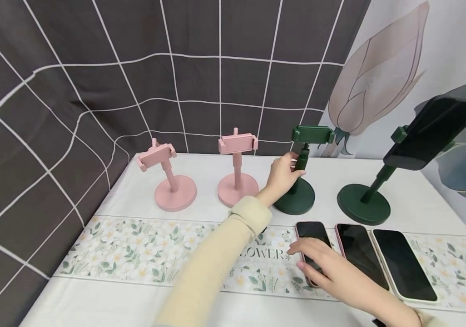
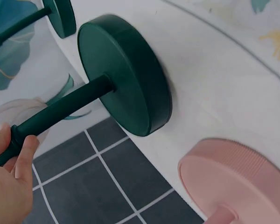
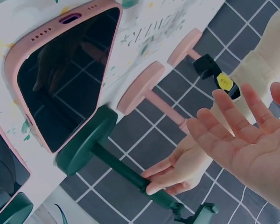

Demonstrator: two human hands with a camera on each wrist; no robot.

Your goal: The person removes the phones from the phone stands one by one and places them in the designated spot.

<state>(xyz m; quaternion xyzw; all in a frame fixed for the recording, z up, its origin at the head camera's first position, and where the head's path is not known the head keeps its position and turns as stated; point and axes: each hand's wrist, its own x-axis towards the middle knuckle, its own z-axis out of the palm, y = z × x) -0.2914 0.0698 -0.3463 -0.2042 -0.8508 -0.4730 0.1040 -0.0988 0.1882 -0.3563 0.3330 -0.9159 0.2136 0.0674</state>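
My left hand [image 1: 280, 176] grips the upper stem of a dark green phone stand [image 1: 313, 135], thumb on one side and fingers on the other. The stand's round base [image 2: 126, 74] rests on the table, and its clamp at the top holds no phone. My right hand [image 1: 331, 268] hovers palm down with loosely spread fingers over the leftmost phone [image 1: 314, 230], partly covering it in the head view. In the right wrist view that phone [image 3: 67, 74] shows a pink case and a dark screen; the fingers [image 3: 224, 135] hold nothing.
Two pink phone stands [image 1: 237, 181] [image 1: 175, 193] stand at the left. Right of my left hand, another green stand [image 1: 364, 204] carries a black phone [image 1: 433, 131]. Two more phones [image 1: 361, 252] [image 1: 404, 265] lie on the flowered runner [image 1: 135, 250]. A dark grid cloth [image 1: 196, 81] hangs behind.
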